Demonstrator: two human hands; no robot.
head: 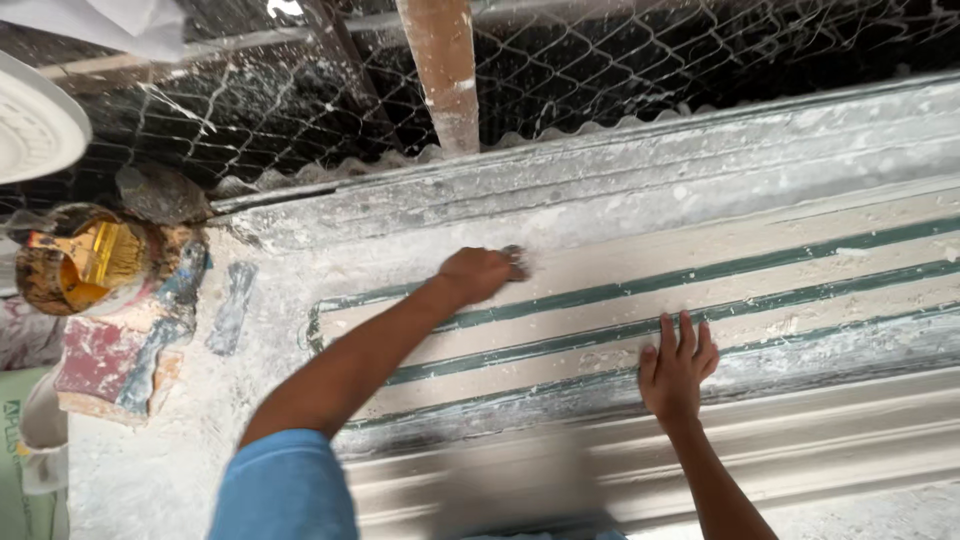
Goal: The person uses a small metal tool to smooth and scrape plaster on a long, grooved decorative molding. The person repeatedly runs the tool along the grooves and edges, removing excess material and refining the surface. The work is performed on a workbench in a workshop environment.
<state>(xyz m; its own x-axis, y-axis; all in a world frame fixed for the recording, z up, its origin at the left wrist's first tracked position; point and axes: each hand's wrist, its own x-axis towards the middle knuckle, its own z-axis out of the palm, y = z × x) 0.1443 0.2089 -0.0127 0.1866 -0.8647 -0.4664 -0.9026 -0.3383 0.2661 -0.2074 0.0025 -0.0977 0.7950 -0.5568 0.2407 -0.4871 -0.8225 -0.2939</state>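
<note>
My left hand (pixel 478 273) is closed on a small grey scrubbing pad (pixel 517 262) pressed against the upper part of a long ridged mould (pixel 800 280) with green grooves and pale plaster on it. My right hand (pixel 678 362) lies flat, fingers spread, on the mould's lower ridges. The mould runs from the centre out past the right edge, on a plaster-caked workbench (pixel 150 470). A blue sleeve (pixel 285 490) covers my left upper arm.
A tin with yellowish liquid and a brush (pixel 75 265) stands at the left on a stained block (pixel 110 365). A flat scraper (pixel 230 308) lies beside it. Wire mesh (pixel 640 60) and a wooden post (pixel 445 75) stand behind. A white plaster disc (pixel 30 120) shows at the top left.
</note>
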